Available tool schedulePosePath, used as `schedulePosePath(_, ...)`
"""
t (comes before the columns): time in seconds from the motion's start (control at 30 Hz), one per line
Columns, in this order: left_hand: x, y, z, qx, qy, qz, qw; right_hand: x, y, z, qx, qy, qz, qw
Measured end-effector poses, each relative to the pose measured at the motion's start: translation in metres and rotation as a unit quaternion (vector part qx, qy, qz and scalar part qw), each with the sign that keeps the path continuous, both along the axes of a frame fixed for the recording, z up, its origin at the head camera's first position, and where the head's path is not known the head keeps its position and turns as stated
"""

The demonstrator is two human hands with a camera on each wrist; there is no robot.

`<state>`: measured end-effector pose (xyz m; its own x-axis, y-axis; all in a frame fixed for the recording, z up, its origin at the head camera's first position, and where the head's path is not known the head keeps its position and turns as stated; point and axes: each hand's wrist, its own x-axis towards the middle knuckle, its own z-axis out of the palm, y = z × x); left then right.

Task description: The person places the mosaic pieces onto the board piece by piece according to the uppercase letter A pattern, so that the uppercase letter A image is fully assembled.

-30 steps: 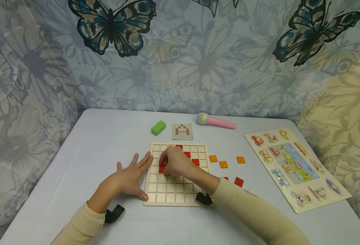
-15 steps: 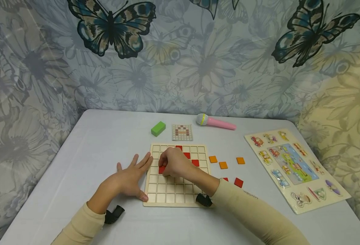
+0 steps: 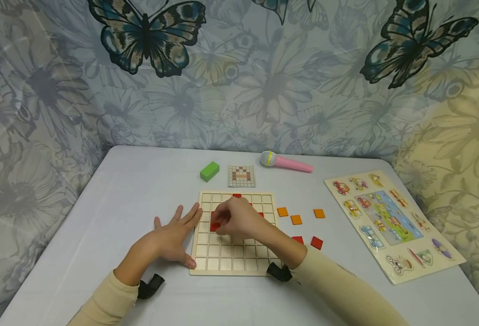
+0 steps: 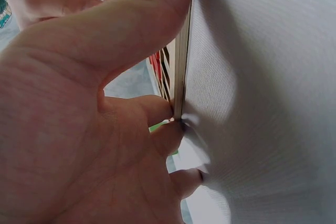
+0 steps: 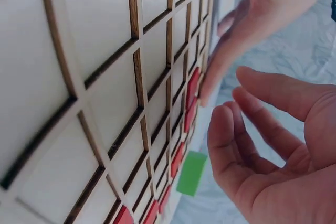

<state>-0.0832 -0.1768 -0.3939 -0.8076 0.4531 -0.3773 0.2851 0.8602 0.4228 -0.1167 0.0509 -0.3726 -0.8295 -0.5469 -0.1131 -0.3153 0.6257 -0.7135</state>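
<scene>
A wooden grid board [image 3: 231,265] lies flat on the table, with several red square tiles [image 3: 215,226] set in its cells. At its left edge my left hand [image 3: 166,240] rests with fingers spread, thumb near the front corner and fingertips against the side. My right hand [image 3: 241,219] hovers over the board's left half, hiding some cells. In the right wrist view, two red tiles [image 5: 192,87] sit in neighbouring cells, and the right hand's loosely bent fingers [image 5: 220,129] and thumb stand apart with nothing between them.
Orange tiles [image 3: 296,219] and loose red tiles [image 3: 316,242] lie right of the board. Behind it are a green block [image 3: 210,171], a small pattern card [image 3: 241,176] and a pink toy microphone [image 3: 292,163]. A picture puzzle board [image 3: 394,226] lies at the far right.
My right hand has drawn slightly right and its fingers have loosened, showing more red at the board's left side. The left hand holds its place.
</scene>
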Motion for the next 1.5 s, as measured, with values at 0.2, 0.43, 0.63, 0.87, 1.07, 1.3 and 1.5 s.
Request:
schedulePosePath(0.2,0.000,0.000,-0.002,0.001,0.001,0.002,1.0000,0.009,0.014,0.006,-0.016,0.007,0.014,0.9998)
schedulePosePath(0.43,0.000,0.001,-0.001,-0.003,-0.001,0.006,1.0000,0.015,0.029,0.010,-0.029,0.012,0.011,0.9995)
schedulePosePath(0.63,0.000,0.002,0.000,-0.003,0.000,0.004,1.0000,0.017,0.044,0.010,-0.041,0.017,0.008,0.9990)
schedulePosePath(0.87,-0.001,0.001,0.000,0.002,0.000,0.001,1.0000,0.021,0.069,0.011,-0.061,0.020,-0.009,0.9979)
schedulePosePath(1.07,0.000,0.002,0.001,0.003,-0.001,0.002,1.0000,0.025,0.093,0.009,-0.059,0.019,-0.032,0.9976)
schedulePosePath(1.3,0.000,0.002,0.001,0.001,-0.001,0.005,1.0000,0.031,0.124,0.010,-0.056,0.020,-0.060,0.9964)
schedulePosePath(1.5,0.000,0.002,0.000,-0.002,-0.001,0.004,1.0000,0.036,0.147,0.007,-0.044,0.008,-0.081,0.9957)
